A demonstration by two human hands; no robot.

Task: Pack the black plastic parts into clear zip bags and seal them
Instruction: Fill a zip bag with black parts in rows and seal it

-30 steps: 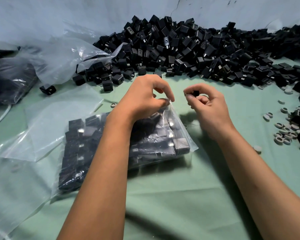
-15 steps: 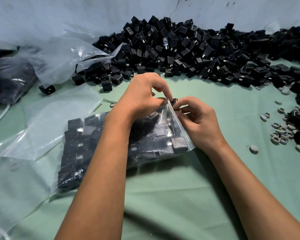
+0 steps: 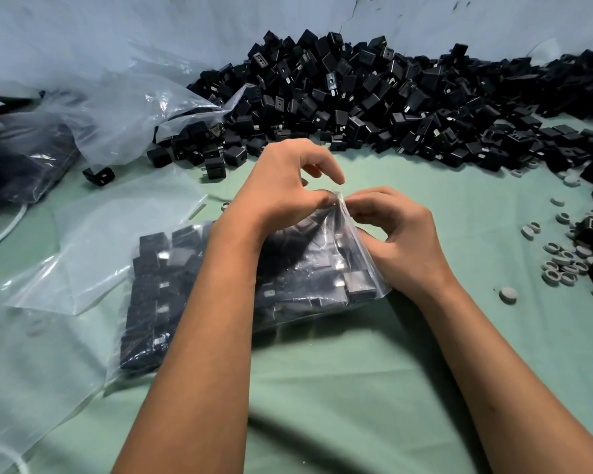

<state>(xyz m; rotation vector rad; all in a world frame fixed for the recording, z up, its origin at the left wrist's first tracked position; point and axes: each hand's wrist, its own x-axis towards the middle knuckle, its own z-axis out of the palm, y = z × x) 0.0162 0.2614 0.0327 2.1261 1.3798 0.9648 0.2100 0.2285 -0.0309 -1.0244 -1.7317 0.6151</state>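
Zip bag [image 3: 199, 295]: clear, packed with black plastic parts in rows; lies flat on the green cloth [image 3: 356, 388], centre of view, under the left forearm. Its upper right corner is lifted off the cloth between the two hands.
Left hand [image 3: 281, 189]: above the bag's far right end; thumb and curled fingers pinch the raised bag edge, index finger arched over the corner.
Right hand [image 3: 401, 234]: just right of the bag, touching it; fingertips pinch the same raised corner from the opposite side, facing the left hand's fingers.
Loose parts pile [image 3: 374, 94]: large heap of black plastic parts along the far edge of the cloth, well apart from the hands, extending to the right border.
Empty bags [image 3: 117, 241]: clear, flat, left of the filled bag; one partly beneath it.
Crumpled plastic sheet [image 3: 134, 118]: far left, touching the pile.
Grey rings [image 3: 562, 265]: small, scattered on the cloth at right.
Backdrop: pale wall [image 3: 117, 35] behind the pile.
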